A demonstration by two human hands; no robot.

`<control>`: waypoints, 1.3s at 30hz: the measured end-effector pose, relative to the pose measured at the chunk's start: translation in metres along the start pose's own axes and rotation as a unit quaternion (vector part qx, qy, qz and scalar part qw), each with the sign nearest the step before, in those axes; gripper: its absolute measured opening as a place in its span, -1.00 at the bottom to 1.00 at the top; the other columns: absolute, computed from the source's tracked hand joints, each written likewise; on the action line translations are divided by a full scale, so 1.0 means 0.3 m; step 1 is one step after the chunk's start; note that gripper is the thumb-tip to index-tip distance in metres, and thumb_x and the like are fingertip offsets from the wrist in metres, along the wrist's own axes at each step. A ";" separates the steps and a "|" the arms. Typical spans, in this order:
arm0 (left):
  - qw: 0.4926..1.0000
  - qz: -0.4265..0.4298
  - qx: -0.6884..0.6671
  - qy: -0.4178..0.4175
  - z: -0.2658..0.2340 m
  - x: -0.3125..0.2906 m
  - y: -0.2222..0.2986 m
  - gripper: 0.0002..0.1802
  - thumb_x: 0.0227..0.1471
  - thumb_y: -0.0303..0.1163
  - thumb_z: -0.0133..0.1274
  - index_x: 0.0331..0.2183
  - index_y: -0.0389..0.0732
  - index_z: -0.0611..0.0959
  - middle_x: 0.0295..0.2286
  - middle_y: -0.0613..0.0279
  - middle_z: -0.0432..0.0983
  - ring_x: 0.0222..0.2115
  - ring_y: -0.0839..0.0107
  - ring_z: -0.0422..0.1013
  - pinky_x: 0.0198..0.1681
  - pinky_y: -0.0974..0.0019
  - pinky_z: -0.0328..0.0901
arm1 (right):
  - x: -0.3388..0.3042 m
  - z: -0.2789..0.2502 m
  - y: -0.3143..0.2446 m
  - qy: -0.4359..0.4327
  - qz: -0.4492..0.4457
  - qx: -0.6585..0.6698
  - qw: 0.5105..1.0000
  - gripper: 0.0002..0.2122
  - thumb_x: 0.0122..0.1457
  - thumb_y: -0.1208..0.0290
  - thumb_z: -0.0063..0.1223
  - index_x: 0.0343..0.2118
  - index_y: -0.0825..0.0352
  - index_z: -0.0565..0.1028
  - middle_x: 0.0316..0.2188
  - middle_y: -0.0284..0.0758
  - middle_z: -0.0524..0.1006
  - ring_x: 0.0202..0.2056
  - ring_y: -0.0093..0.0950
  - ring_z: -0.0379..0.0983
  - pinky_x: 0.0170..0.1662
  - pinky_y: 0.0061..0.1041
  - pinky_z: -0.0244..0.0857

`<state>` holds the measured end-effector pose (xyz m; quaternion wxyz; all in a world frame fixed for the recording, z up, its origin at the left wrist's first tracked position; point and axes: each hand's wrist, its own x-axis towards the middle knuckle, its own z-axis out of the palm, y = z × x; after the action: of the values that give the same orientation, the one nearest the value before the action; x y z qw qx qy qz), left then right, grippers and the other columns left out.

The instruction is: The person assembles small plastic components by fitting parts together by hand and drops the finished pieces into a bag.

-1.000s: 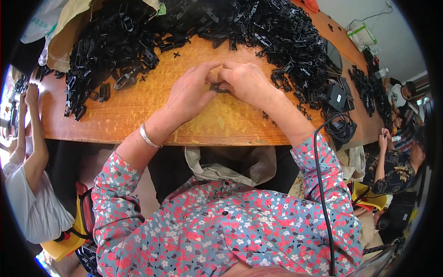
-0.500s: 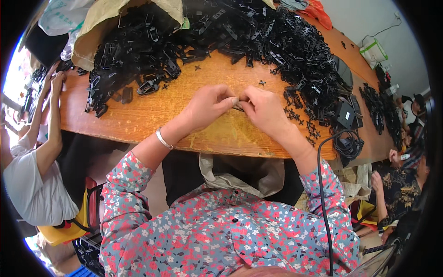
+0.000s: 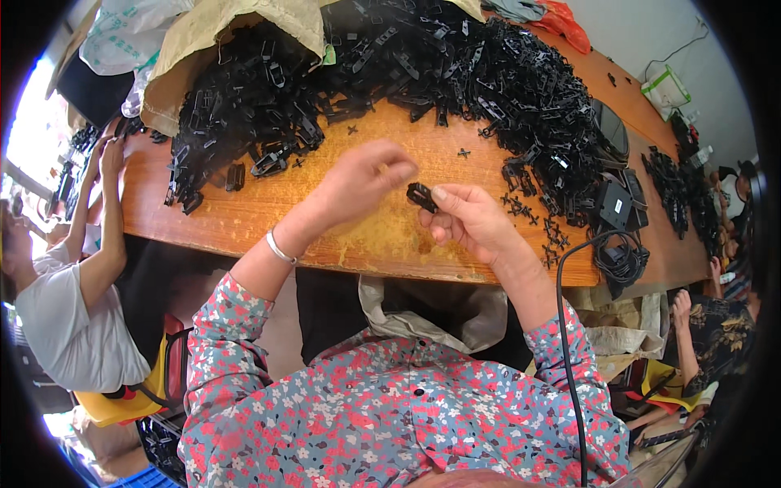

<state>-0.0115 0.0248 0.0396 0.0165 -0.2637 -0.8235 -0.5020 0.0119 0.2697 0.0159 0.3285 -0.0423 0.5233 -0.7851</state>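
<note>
My right hand pinches a small black plastic part between thumb and fingers, just above the table. The part is oblong with a slot in it and points up and left. Close by on its left, my left hand hovers apart from it, slightly blurred, fingers loosely bent with a gap to the thumb and nothing visible in them. Small black cross-shaped pieces lie scattered to the right of my right hand. One more cross piece lies beyond it.
A large heap of black plastic parts spans the wooden table's far side, partly spilling from a tan sack. A black box and coiled cable sit at right. Co-workers sit left and right.
My hands were together over the work and have parted. The left has drawn slightly left; the right has turned and lowered, bringing the black plastic part into sight.
</note>
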 end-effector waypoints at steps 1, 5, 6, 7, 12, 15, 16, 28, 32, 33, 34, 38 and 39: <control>0.999 -0.006 0.011 0.052 -0.012 0.020 -0.045 -0.81 0.19 -0.38 0.19 -0.20 -0.28 0.69 -0.32 0.09 0.57 -0.25 0.16 0.52 -0.12 0.19 0.42 | 0.002 0.005 0.017 -0.010 0.005 -0.013 1.000 -0.67 0.44 0.17 0.05 -0.07 0.41 0.55 -0.35 -0.29 0.64 -0.47 -0.57 0.57 -0.38 -0.57 0.48; 0.943 0.045 0.289 0.158 -0.074 0.114 -0.169 -0.75 0.17 -0.41 0.18 -0.11 -0.28 0.66 -0.20 0.05 0.56 -0.15 0.06 0.51 -0.06 0.09 0.42 | -0.019 0.040 0.077 -0.048 0.015 -0.002 0.999 -0.71 0.45 0.21 0.04 -0.04 0.38 0.54 -0.35 -0.38 0.61 -0.50 -0.63 0.50 -0.42 -0.66 0.39; 0.925 0.042 0.342 0.160 -0.075 0.140 -0.198 -0.71 0.16 -0.43 0.16 -0.06 -0.27 0.63 -0.14 0.02 0.53 -0.10 0.01 0.49 -0.04 0.04 0.42 | -0.024 0.040 0.085 -0.072 0.002 0.006 0.997 -0.71 0.45 0.25 0.03 0.00 0.39 0.53 -0.33 -0.36 0.61 -0.50 -0.62 0.50 -0.42 -0.65 0.41; 0.903 0.037 0.396 0.163 -0.084 0.155 -0.219 -0.66 0.15 -0.46 0.15 -0.01 -0.25 0.60 -0.08 -0.01 0.50 -0.05 -0.04 0.46 -0.01 -0.01 0.42 | -0.025 0.043 0.083 -0.078 -0.001 -0.003 0.997 -0.71 0.45 0.25 0.03 0.02 0.39 0.52 -0.32 -0.36 0.61 -0.50 -0.60 0.50 -0.41 -0.63 0.42; 0.869 -0.104 0.468 0.125 -0.091 0.215 -0.312 -0.58 0.11 -0.51 0.15 0.04 -0.22 0.55 -0.05 -0.07 0.46 -0.02 -0.09 0.43 0.03 -0.03 0.41 | -0.028 0.057 0.088 -0.078 -0.018 0.008 0.997 -0.71 0.45 0.26 0.04 0.00 0.41 0.52 -0.36 -0.39 0.60 -0.50 -0.63 0.51 -0.39 -0.64 0.41; 0.876 -0.087 0.454 0.140 -0.077 0.223 -0.325 -0.59 0.09 -0.52 0.17 0.02 -0.23 0.56 -0.07 -0.08 0.46 -0.03 -0.10 0.44 0.04 -0.02 0.41 | -0.027 0.052 0.087 -0.084 -0.025 0.008 0.996 -0.72 0.45 0.29 0.04 0.01 0.43 0.51 -0.36 -0.38 0.61 -0.49 -0.63 0.52 -0.38 -0.63 0.42; 0.879 -0.071 0.449 0.144 -0.068 0.213 -0.317 -0.60 0.09 -0.52 0.18 0.00 -0.23 0.57 -0.07 -0.07 0.46 -0.03 -0.10 0.44 0.04 -0.02 0.40 | -0.026 0.052 0.089 -0.086 -0.020 0.011 0.996 -0.72 0.45 0.31 0.04 0.01 0.44 0.51 -0.36 -0.37 0.61 -0.49 -0.63 0.52 -0.37 -0.63 0.43; 0.912 0.011 0.308 0.272 -0.106 0.275 -0.291 -0.41 0.13 -0.48 0.08 0.19 -0.38 0.42 0.17 -0.25 0.33 0.22 -0.15 0.24 0.33 0.01 0.15 | -0.027 0.060 0.085 -0.064 -0.009 -0.015 0.998 -0.76 0.45 0.39 0.03 0.04 0.45 0.49 -0.31 -0.30 0.62 -0.48 -0.59 0.54 -0.38 -0.64 0.44; 0.876 -0.050 0.381 0.290 -0.147 0.366 -0.367 -0.21 0.12 -0.49 0.02 0.35 -0.37 0.19 0.28 -0.29 0.17 0.29 -0.19 0.14 0.36 -0.04 0.12 | -0.025 0.058 0.087 -0.071 -0.012 -0.020 0.997 -0.71 0.45 0.34 0.04 0.06 0.47 0.49 -0.34 -0.34 0.62 -0.48 -0.61 0.55 -0.38 -0.65 0.42; 0.883 -0.085 0.366 0.281 -0.158 0.397 -0.373 -0.20 0.12 -0.47 0.02 0.35 -0.38 0.18 0.29 -0.32 0.15 0.31 -0.18 0.12 0.37 -0.05 0.11 | -0.027 0.051 0.088 -0.067 -0.015 -0.030 0.997 -0.71 0.45 0.35 0.03 0.06 0.46 0.49 -0.34 -0.35 0.62 -0.48 -0.61 0.55 -0.38 -0.64 0.42; 0.884 -0.122 0.355 0.277 -0.196 0.414 -0.382 -0.19 0.11 -0.44 0.01 0.35 -0.38 0.17 0.30 -0.34 0.13 0.33 -0.18 0.09 0.37 -0.06 0.10 | -0.030 0.057 0.085 -0.070 -0.016 -0.043 0.996 -0.72 0.45 0.35 0.03 0.06 0.46 0.49 -0.35 -0.35 0.61 -0.48 -0.61 0.55 -0.38 -0.64 0.42; 0.895 -0.166 0.282 0.304 -0.298 0.512 -0.474 -0.10 0.10 -0.28 0.03 0.38 -0.36 0.12 0.36 -0.36 0.03 0.38 -0.18 0.03 0.38 -0.08 0.07 | -0.033 0.055 0.088 -0.066 -0.017 -0.044 0.997 -0.72 0.46 0.36 0.02 0.06 0.47 0.49 -0.35 -0.36 0.61 -0.48 -0.61 0.55 -0.38 -0.64 0.41; 0.905 -0.186 0.235 0.303 -0.325 0.517 -0.487 -0.06 0.13 -0.13 0.05 0.40 -0.30 0.10 0.37 -0.35 -0.01 0.40 -0.20 -0.03 0.42 -0.09 0.00 | -0.030 0.057 0.088 -0.070 -0.016 -0.045 0.996 -0.72 0.45 0.37 0.02 0.06 0.48 0.48 -0.33 -0.33 0.61 -0.47 -0.60 0.55 -0.38 -0.64 0.43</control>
<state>-0.2340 -0.0438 0.0136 0.2335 0.0707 -0.9068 -0.3437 0.0384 0.2549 0.0036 0.3491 -0.1202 0.5328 -0.7614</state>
